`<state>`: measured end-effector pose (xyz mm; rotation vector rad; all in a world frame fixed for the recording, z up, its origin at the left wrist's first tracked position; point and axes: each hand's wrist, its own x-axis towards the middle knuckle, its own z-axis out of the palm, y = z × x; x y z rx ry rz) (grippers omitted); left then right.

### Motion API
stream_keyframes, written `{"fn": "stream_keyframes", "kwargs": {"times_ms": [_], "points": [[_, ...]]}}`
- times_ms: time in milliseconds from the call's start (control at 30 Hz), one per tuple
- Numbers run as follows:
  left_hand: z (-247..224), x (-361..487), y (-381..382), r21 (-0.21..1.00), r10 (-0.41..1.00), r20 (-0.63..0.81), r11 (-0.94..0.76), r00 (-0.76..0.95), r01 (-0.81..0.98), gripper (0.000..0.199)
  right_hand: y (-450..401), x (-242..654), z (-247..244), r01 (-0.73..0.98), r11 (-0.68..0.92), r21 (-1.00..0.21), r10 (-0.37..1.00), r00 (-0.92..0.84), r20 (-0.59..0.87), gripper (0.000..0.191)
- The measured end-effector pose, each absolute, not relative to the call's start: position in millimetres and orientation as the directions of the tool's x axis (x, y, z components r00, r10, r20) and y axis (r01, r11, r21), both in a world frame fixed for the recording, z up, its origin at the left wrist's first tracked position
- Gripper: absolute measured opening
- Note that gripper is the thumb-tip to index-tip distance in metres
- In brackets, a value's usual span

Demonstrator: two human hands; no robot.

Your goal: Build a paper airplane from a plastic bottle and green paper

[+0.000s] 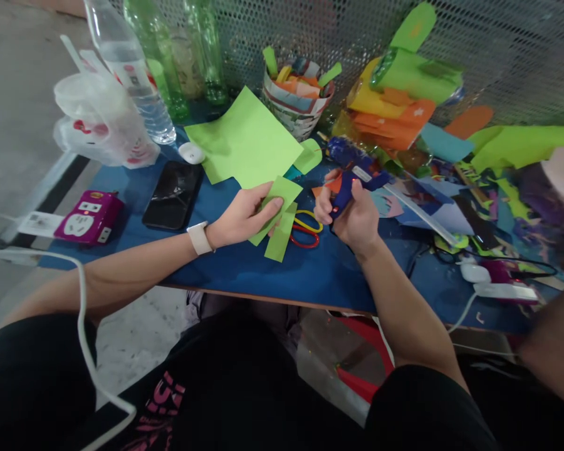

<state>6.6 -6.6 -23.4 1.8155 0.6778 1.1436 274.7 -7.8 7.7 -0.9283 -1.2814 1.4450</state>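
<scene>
In left hand (247, 214), pinching green paper strips (287, 190); in right hand (356, 219), gripping blue plastic glue gun (344, 189); seemingly gluing, needing aim.

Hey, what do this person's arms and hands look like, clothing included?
The black sleeves are short, and the left hand and right hand are ungloved. A pale band circles the left wrist; none shows on the right. A white cable crosses in front of the left arm.
</scene>
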Motion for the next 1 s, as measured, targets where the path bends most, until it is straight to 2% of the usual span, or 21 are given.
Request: {"fn": "stream_keyframes", "kwargs": {"times_ms": [133,200,467,600,700,833,1000], "points": [[-16.6,1.8,2.2,0.796,0.740,0.529,-0.602,0.416,0.060,0.088,-10.8,275.5,8.0,-0.158,-0.068,-0.985,0.964,-0.265,-0.024,0.082],[-11.4,-2.1,6.0,0.776,0.722,0.541,-0.626,0.431,0.073,0.093,-11.4,278.7,5.5,-0.147,-0.080,-0.986,0.962,-0.270,-0.038,0.081],[0.4,-13.0,9.8,0.743,0.665,0.496,-0.658,0.559,0.124,0.085,-20.6,275.9,-4.9,-0.152,-0.008,-0.988,0.957,-0.288,0.037,0.080],[4.2,-12.8,10.4,0.726,0.640,0.512,-0.679,0.573,0.109,0.081,-24.1,270.8,-1.1,-0.121,-0.035,-0.992,0.941,-0.338,0.008,0.069],[5.7,-10.5,8.8,0.790,0.708,0.501,-0.609,0.498,0.073,0.075,-24.0,270.8,0.8,-0.131,-0.047,-0.990,0.943,-0.333,-0.001,0.066],[3.0,-4.3,3.5,0.900,0.808,0.413,-0.434,0.421,-0.050,0.069,-22.8,270.1,2.1,-0.145,-0.100,-0.984,0.936,-0.350,-0.043,0.072],[2.4,1.4,-7.3,0.967,0.842,0.249,-0.191,0.479,-0.168,0.071,-23.5,267.9,-0.4,-0.183,-0.121,-0.976,0.940,-0.336,-0.054,0.077]]}}
